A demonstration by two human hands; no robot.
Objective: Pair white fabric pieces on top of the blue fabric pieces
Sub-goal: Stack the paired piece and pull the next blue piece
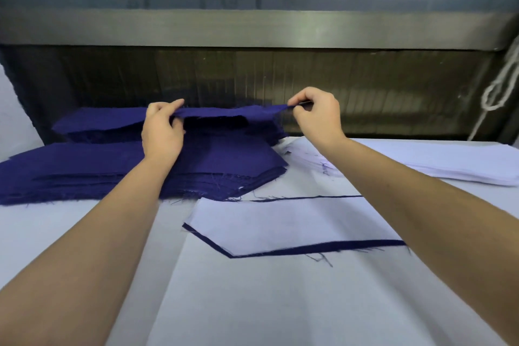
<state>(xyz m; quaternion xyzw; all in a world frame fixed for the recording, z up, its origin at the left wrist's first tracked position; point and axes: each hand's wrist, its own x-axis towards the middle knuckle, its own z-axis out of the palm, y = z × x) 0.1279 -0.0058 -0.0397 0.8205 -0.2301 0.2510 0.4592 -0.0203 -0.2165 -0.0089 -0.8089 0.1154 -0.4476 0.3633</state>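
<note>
Closest to me, on the white table cover (84,233), I see a white piece (280,225) lying flat on a blue piece (309,248). Only the blue piece's dark border shows, along the white one's near and left edges. Just beyond, to the left, sits a thick blue stack (70,168) with frayed threads along its near edge. Off to the right lies a flat white stack (449,160), well apart from the blue one. Farther out, both of my hands hold one blue sheet (224,112) stretched between them. It is lifted just above a second blue pile (95,121). My left hand (161,129) pinches it between thumb and fingers. My right hand (316,114) nips its right end between thumb and forefinger. Behind everything runs a grey metal rail (252,28), and a white cord (497,93) hangs at the far right.
</note>
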